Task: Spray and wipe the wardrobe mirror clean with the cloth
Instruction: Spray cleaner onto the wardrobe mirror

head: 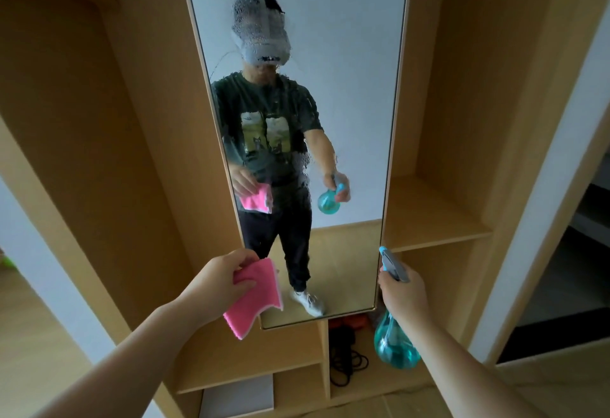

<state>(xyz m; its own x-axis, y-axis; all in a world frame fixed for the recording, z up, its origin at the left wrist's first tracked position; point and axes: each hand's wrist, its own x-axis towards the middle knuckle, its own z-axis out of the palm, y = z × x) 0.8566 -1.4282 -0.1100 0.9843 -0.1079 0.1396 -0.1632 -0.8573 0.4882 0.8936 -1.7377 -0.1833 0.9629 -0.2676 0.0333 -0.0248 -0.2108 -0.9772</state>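
A tall wardrobe mirror (356,87) in a thin pale frame fills the middle of the view. Spray droplets cover its upper and middle left part and run down in streaks. My left hand (221,280) holds a pink cloth (255,298) just in front of the mirror's lower left corner. My right hand (402,295) grips the neck of a teal spray bottle (394,343), whose blue-grey nozzle points up at the mirror's lower right edge. The mirror reflects a person holding the same cloth and bottle.
Light wooden wardrobe panels flank the mirror. An open shelf (432,216) sits to the right. Below the mirror, cubbies hold black cables (345,358) and a reddish object (350,321). A white wall edge (541,219) and a dark doorway lie at right.
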